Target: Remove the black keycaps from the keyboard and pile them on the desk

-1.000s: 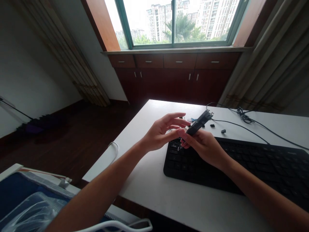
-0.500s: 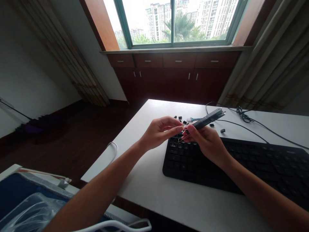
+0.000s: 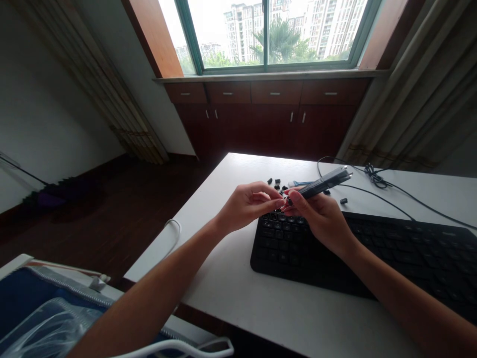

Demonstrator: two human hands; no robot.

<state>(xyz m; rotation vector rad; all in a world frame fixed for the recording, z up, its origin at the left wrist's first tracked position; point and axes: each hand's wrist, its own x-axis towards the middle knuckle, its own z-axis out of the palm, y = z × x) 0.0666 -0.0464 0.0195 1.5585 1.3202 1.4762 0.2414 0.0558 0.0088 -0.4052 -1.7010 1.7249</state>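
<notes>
My right hand [image 3: 323, 218] is closed round a dark grey keycap puller [image 3: 320, 185], held at a slant over the keyboard. Its thin wire end points down and left, between my two hands. Thumb and fingertips of my left hand [image 3: 253, 204] are pinched together at that wire end; whatever they hold is too small or hidden to make out. Below both hands lies a black keyboard [image 3: 294, 268], its upper left corner partly covered by my fingers. Several loose black keycaps [image 3: 277, 187] are scattered just beyond it, beside a blue brush [image 3: 298, 184] partly behind my right hand.
All this rests on a white table [image 3: 231, 278]. A black cable [image 3: 391, 204] runs from the keyboard to a bundled coil at the back right. One keycap [image 3: 343, 201] sits apart, behind the keyboard. A white cable [image 3: 177, 233] hangs at the left edge, near a blue bag [image 3: 40, 288].
The wire end of the puller has swung closer to my left fingertips, and the tool has shifted slightly right. My left hand has stayed nearly in place, still pinched.
</notes>
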